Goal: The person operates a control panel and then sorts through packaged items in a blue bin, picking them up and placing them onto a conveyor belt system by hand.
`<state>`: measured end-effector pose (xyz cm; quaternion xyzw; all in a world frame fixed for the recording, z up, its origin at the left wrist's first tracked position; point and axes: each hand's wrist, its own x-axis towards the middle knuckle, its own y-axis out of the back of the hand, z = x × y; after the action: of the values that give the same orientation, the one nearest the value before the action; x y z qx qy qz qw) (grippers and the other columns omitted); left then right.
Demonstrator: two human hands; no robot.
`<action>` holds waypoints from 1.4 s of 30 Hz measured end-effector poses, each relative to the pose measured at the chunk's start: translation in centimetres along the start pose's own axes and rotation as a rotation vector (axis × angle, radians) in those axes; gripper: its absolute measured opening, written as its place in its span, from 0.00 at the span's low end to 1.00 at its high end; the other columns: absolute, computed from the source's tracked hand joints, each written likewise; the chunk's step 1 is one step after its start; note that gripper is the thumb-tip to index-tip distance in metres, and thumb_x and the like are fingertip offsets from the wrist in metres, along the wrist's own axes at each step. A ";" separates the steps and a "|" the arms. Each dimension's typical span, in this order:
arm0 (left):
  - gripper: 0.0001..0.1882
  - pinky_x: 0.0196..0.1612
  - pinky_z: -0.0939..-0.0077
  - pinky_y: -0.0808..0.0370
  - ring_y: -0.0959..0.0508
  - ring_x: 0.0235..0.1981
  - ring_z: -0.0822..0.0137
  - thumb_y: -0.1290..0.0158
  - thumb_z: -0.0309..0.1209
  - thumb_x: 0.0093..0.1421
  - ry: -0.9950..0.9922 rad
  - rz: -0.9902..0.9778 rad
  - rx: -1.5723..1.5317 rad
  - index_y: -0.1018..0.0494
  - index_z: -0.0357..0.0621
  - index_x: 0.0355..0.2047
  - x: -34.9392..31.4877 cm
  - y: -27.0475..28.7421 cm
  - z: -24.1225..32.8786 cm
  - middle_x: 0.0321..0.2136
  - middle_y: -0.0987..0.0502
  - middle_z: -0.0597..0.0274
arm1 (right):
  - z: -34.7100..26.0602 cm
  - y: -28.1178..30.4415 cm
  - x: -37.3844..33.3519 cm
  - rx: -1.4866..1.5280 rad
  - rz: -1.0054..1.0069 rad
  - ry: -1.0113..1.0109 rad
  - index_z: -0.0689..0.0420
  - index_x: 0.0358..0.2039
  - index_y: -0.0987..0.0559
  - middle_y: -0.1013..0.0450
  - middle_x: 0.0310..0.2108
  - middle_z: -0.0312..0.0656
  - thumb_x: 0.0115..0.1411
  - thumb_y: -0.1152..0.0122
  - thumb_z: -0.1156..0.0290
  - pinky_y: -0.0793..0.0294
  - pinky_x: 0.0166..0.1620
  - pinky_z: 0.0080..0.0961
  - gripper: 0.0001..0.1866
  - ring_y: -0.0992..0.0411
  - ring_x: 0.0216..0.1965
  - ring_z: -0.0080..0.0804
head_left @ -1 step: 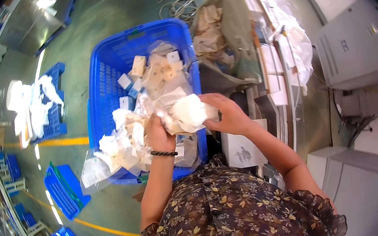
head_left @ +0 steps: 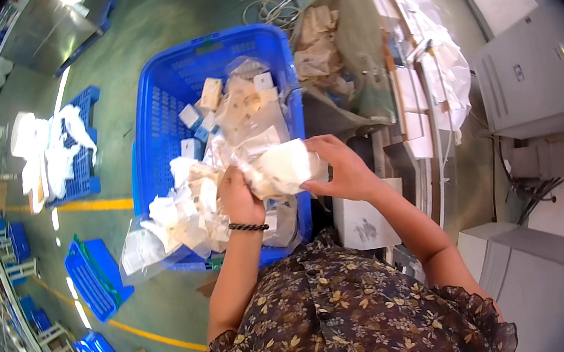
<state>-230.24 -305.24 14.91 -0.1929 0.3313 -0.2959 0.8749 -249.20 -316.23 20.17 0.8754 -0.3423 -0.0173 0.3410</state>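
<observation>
One white packet (head_left: 286,166) over near half of blue basket (head_left: 163,110), between your left hand (head_left: 239,197) and right hand (head_left: 342,170). Left fingers curled around packet's plastic-covered left end, tips partly hidden. Right thumb and fingers parted, holding right end. Crumpled clear bags (head_left: 193,234) below; small white boxes (head_left: 212,93) farther in. Dark bracelet (head_left: 248,227) on your left wrist.

Your left hand (head_left: 238,194), centre of frame: closed on crumpled clear plastic (head_left: 246,166) (dark braided band (head_left: 249,227) at your wrist). Your right hand (head_left: 344,168), just right: holding a white packet (head_left: 284,166) by its end. Blue basket (head_left: 153,125), upper centre: small boxes (head_left: 211,94), plastic bags. Blue crate (head_left: 84,287), lower left.
</observation>
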 end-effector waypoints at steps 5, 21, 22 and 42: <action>0.08 0.35 0.76 0.24 0.24 0.31 0.71 0.54 0.27 0.63 0.004 0.034 0.104 0.27 0.37 0.39 -0.3 1.9 -0.7 0.28 0.24 0.65 | 0.5 -3.0 1.5 -0.103 -0.042 -0.078 0.61 0.51 0.30 0.27 0.44 0.48 0.45 0.27 0.69 0.29 0.50 0.34 0.32 0.27 0.45 0.39; 0.09 0.43 0.60 0.25 0.23 0.40 0.51 0.51 0.31 0.57 0.136 -0.728 2.053 0.24 0.45 0.36 -2.8 15.0 -7.5 0.36 0.23 0.53 | 20.1 38.3 7.4 -1.485 1.101 -0.268 0.66 0.51 0.30 0.27 0.46 0.55 0.50 0.32 0.56 0.29 0.46 0.44 0.34 0.28 0.46 0.50; 0.09 0.43 0.60 0.25 0.23 0.40 0.51 0.52 0.30 0.57 0.295 -0.795 2.113 0.24 0.45 0.36 -1.9 14.4 -7.4 0.37 0.22 0.52 | 25.8 39.9 7.7 -1.512 0.856 -0.467 0.65 0.53 0.30 0.28 0.48 0.55 0.53 0.35 0.51 0.31 0.50 0.46 0.36 0.28 0.49 0.51; 0.37 0.50 0.54 0.28 0.31 0.55 0.43 0.33 0.45 0.43 0.028 -0.621 1.924 0.34 0.56 0.54 18.6 10.5 -14.0 0.60 0.37 0.47 | 7.6 1.3 12.2 -0.394 -0.784 0.502 0.53 0.49 0.25 0.30 0.49 0.42 0.50 0.33 0.66 0.31 0.55 0.36 0.24 0.33 0.54 0.43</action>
<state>-224.60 -311.35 -9.21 0.5202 -0.1027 -0.6542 0.5394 -242.68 -328.84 17.59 0.8341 0.1148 0.0028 0.5395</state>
